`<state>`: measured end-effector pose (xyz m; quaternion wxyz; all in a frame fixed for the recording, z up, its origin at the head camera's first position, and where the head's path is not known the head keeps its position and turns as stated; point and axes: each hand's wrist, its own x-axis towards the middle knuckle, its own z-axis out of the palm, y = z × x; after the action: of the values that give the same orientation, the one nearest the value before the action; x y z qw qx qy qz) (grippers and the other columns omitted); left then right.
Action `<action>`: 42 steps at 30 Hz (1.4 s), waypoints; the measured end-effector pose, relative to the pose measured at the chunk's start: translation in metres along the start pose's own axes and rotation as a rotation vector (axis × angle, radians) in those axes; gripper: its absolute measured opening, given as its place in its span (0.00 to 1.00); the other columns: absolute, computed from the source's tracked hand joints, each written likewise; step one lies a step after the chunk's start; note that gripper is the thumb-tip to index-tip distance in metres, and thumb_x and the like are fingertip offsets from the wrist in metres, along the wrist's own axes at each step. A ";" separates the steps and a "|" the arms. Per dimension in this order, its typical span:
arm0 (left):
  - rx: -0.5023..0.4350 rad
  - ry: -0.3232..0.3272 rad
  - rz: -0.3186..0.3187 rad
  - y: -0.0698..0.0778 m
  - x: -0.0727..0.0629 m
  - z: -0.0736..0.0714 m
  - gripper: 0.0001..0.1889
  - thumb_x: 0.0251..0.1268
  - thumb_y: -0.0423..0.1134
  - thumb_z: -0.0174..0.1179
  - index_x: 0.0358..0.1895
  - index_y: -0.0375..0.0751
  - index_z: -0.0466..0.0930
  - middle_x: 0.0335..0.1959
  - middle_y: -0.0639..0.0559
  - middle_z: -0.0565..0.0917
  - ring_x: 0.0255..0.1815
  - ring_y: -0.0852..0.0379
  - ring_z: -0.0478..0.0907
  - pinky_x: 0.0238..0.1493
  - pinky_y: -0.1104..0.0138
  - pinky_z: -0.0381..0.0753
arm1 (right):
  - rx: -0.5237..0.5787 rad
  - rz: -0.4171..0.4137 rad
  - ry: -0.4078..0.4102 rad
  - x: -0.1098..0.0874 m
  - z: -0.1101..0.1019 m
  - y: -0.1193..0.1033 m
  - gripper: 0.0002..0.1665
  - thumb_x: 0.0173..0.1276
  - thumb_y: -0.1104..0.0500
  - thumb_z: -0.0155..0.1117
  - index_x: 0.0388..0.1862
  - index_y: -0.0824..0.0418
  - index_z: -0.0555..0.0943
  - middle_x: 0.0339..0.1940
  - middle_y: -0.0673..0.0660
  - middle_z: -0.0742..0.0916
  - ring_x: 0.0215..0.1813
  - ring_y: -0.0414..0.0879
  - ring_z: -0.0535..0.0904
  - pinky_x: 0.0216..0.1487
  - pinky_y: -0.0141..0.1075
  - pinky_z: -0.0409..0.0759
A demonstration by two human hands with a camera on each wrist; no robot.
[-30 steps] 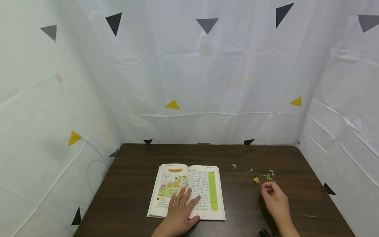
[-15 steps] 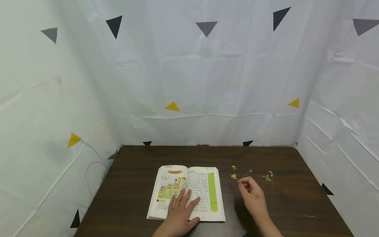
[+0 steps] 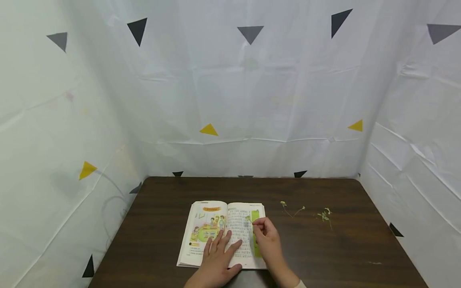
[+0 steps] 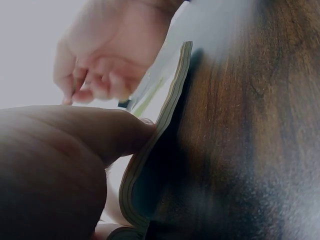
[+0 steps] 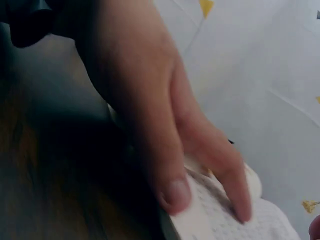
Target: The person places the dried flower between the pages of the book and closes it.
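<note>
An open book (image 3: 194, 240) lies on the dark wooden table. My left hand (image 3: 216, 260) rests across its lower middle with fingers spread; its thumb touches the page edges in the left wrist view. Above the right page, my right hand (image 3: 268, 242) pinches the stem of a small flower sprig (image 3: 248, 219) between thumb and fingertips. Its yellow head (image 5: 309, 205) shows at the right wrist view's edge, beside a fingertip. To the right of the book lie a thin-stemmed yellow flower sprig (image 3: 288, 212) and a leafy green sprig (image 3: 325, 217).
A dark wooden table (image 3: 342, 256) carries everything. White cloth (image 3: 230, 92) with black, grey and yellow triangles hangs behind and at both sides. A small pale mark (image 3: 375, 263) is on the table at right.
My right hand has picked up the flower sprig beside the leafy one and carried it left, past the other sprig, over the right page. My left hand has stayed on the book.
</note>
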<state>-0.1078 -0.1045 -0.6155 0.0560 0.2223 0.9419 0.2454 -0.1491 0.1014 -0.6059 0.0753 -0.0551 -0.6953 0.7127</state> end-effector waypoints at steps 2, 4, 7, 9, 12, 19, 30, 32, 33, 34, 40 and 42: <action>0.010 0.004 0.000 -0.001 -0.001 0.000 0.35 0.74 0.61 0.65 0.82 0.63 0.70 0.90 0.44 0.58 0.92 0.35 0.45 0.84 0.29 0.44 | 0.052 0.019 -0.041 -0.002 0.012 0.002 0.08 0.76 0.69 0.63 0.51 0.68 0.80 0.33 0.55 0.80 0.25 0.38 0.72 0.25 0.28 0.72; 0.007 0.010 0.000 -0.001 -0.003 -0.002 0.35 0.74 0.61 0.65 0.82 0.62 0.71 0.89 0.43 0.59 0.92 0.35 0.46 0.83 0.28 0.44 | 0.123 0.029 -0.095 -0.004 0.021 0.004 0.10 0.78 0.68 0.63 0.54 0.69 0.78 0.33 0.54 0.80 0.24 0.38 0.71 0.24 0.28 0.71; -0.001 0.021 0.005 -0.002 -0.004 -0.003 0.35 0.73 0.60 0.66 0.81 0.62 0.71 0.89 0.42 0.60 0.91 0.34 0.46 0.82 0.28 0.45 | 0.213 0.040 -0.143 -0.003 0.030 0.012 0.12 0.82 0.66 0.62 0.58 0.70 0.74 0.34 0.53 0.79 0.24 0.39 0.71 0.23 0.28 0.70; -0.013 0.023 0.018 -0.004 -0.003 -0.003 0.35 0.74 0.60 0.66 0.82 0.62 0.71 0.89 0.42 0.59 0.91 0.34 0.46 0.83 0.28 0.45 | 0.260 0.037 -0.139 -0.001 0.032 0.018 0.12 0.83 0.67 0.60 0.58 0.72 0.72 0.33 0.53 0.78 0.25 0.40 0.71 0.23 0.28 0.71; -0.043 0.033 0.044 -0.011 0.001 -0.001 0.34 0.75 0.60 0.65 0.81 0.61 0.72 0.89 0.41 0.58 0.91 0.33 0.46 0.82 0.27 0.45 | 0.272 0.033 -0.114 0.002 0.033 0.024 0.11 0.83 0.69 0.58 0.57 0.72 0.71 0.31 0.53 0.76 0.25 0.40 0.72 0.22 0.27 0.71; -0.244 0.160 -0.064 -0.023 0.009 0.001 0.35 0.68 0.53 0.72 0.76 0.50 0.76 0.90 0.30 0.48 0.90 0.21 0.37 0.76 0.17 0.34 | 0.062 -0.021 -0.127 0.000 0.037 0.028 0.08 0.81 0.66 0.63 0.55 0.67 0.80 0.34 0.55 0.81 0.26 0.38 0.75 0.26 0.28 0.75; -0.306 0.280 -0.208 -0.025 0.017 0.014 0.34 0.64 0.46 0.74 0.73 0.45 0.74 0.90 0.29 0.45 0.91 0.24 0.34 0.76 0.21 0.33 | -0.123 -0.060 -0.197 -0.004 0.039 0.028 0.04 0.81 0.65 0.62 0.49 0.61 0.83 0.35 0.61 0.88 0.29 0.38 0.78 0.32 0.28 0.76; -0.311 0.277 -0.205 -0.023 0.016 0.014 0.31 0.65 0.46 0.74 0.69 0.46 0.76 0.90 0.29 0.45 0.91 0.24 0.33 0.76 0.20 0.33 | -0.119 -0.065 -0.217 -0.004 0.038 0.029 0.05 0.80 0.67 0.61 0.47 0.62 0.83 0.36 0.64 0.89 0.30 0.38 0.79 0.32 0.28 0.77; -0.315 0.274 -0.204 -0.022 0.016 0.014 0.29 0.66 0.47 0.73 0.68 0.47 0.76 0.91 0.29 0.45 0.91 0.24 0.33 0.76 0.21 0.32 | -0.131 -0.074 -0.222 -0.004 0.038 0.029 0.05 0.79 0.67 0.62 0.46 0.62 0.84 0.36 0.64 0.90 0.30 0.38 0.79 0.33 0.28 0.77; -0.321 0.275 -0.201 -0.021 0.015 0.013 0.28 0.66 0.48 0.73 0.67 0.47 0.76 0.91 0.29 0.45 0.91 0.23 0.33 0.76 0.21 0.32 | -0.148 -0.086 -0.224 -0.004 0.037 0.030 0.05 0.78 0.68 0.63 0.45 0.61 0.84 0.36 0.63 0.90 0.30 0.38 0.79 0.33 0.28 0.77; -0.359 0.263 -0.178 -0.017 0.012 0.007 0.25 0.67 0.52 0.73 0.61 0.48 0.76 0.90 0.27 0.44 0.90 0.21 0.32 0.74 0.18 0.31 | -0.278 -0.163 -0.239 -0.005 0.037 0.035 0.07 0.72 0.64 0.75 0.43 0.53 0.88 0.34 0.52 0.88 0.32 0.36 0.79 0.36 0.28 0.78; -0.365 0.237 -0.179 -0.016 0.012 0.004 0.24 0.66 0.49 0.72 0.61 0.50 0.75 0.90 0.28 0.43 0.90 0.22 0.31 0.75 0.19 0.30 | -0.320 -0.194 -0.241 -0.006 0.037 0.035 0.08 0.71 0.63 0.77 0.42 0.50 0.88 0.36 0.49 0.88 0.32 0.35 0.79 0.36 0.28 0.78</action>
<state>-0.1235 -0.1101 -0.6273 0.0060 0.0937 0.8980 0.4298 -0.1513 0.0635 -0.6399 0.0503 0.0863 -0.8055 0.5841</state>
